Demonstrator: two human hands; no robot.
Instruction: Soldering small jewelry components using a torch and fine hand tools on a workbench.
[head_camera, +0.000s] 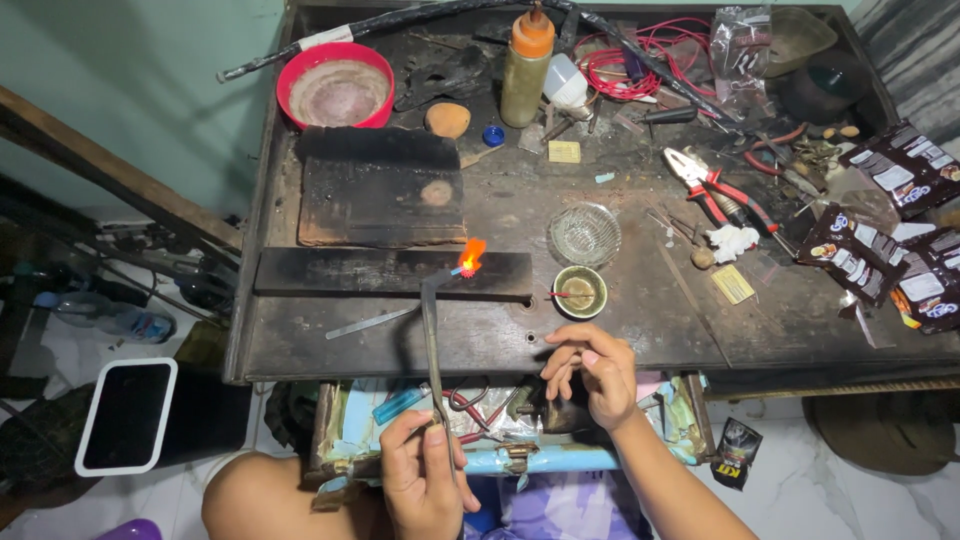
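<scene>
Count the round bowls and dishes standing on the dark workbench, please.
3: a red plastic bowl at the back left, a clear glass dish mid-bench, a small green dish before it. Clutter may hide others.

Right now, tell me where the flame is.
In the head view, the flame burns mid-bench on the long dark block, at the torch tip, left of the clear glass dish.

- Flame (472, 252): orange, glowing red at the base.
- Bowl (337, 88): red rim, pale brown inside.
- Bottle (526, 68): olive body, orange cap.
- Pliers (718, 188): red handles with black.
- Wires (625, 62): red.
- Sachets (905, 250): dark brown, white patches.
- Workbench (620, 310): blackened, scorched brown.
- Bottle cap (493, 135): blue.
</scene>
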